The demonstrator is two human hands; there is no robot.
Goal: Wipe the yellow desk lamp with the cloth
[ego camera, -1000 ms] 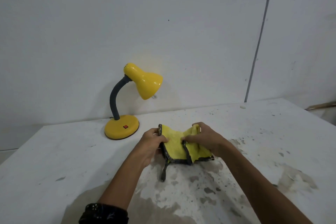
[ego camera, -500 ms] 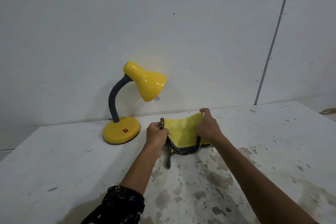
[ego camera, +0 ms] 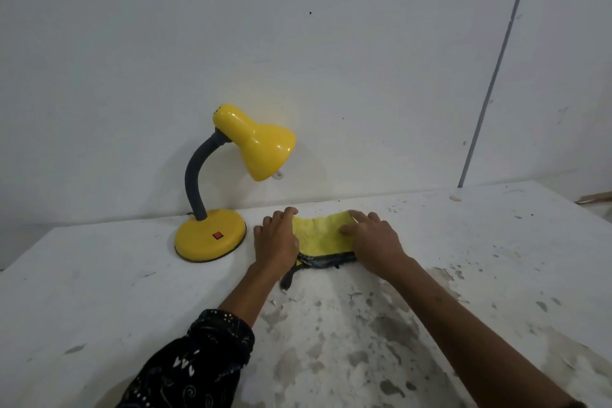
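The yellow desk lamp (ego camera: 212, 238) stands at the back left of the white table, with a round base, a red switch, a grey bendy neck and a yellow shade (ego camera: 261, 146) tilted down to the right. Just right of the base lies a yellow cloth (ego camera: 319, 233) with a dark grey edge. My left hand (ego camera: 276, 242) presses flat on the cloth's left side. My right hand (ego camera: 372, 238) presses flat on its right side, fingers spread. Both hands cover the cloth's ends.
The white table (ego camera: 99, 291) is stained with grey patches near me. A white wall rises right behind the lamp. A grey vertical strip (ego camera: 490, 83) runs down the wall at the right. The table's right edge shows at the far right.
Both hands have moved forward and lowered the lifted cloth onto the table. Their pinching grips on its upper edge have opened into flat palms pressing it down.
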